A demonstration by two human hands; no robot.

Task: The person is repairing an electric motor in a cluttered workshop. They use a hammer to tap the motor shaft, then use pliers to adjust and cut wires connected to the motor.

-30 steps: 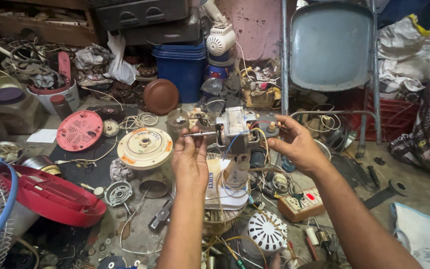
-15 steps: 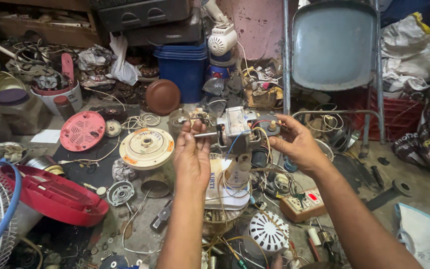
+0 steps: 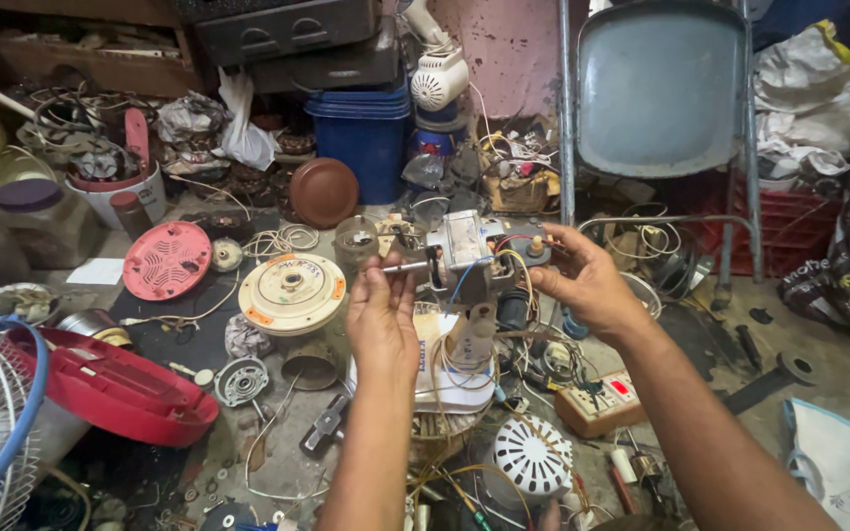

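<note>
Hardly anything has shifted: my left hand (image 3: 383, 313) still grips the small grey fan motor's (image 3: 466, 258) shaft at nine o'clock, my right hand (image 3: 582, 282) pinching its wires at three.

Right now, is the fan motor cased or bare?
Bare. The fan motor, held between the left hand and the right hand, has no shell around it: its metal shaft, wires and body show openly.

The left hand (image 3: 383, 320) and right hand (image 3: 582, 280) are showing 2 bare forearms, wearing no sleeves, gloves or rings.
</note>
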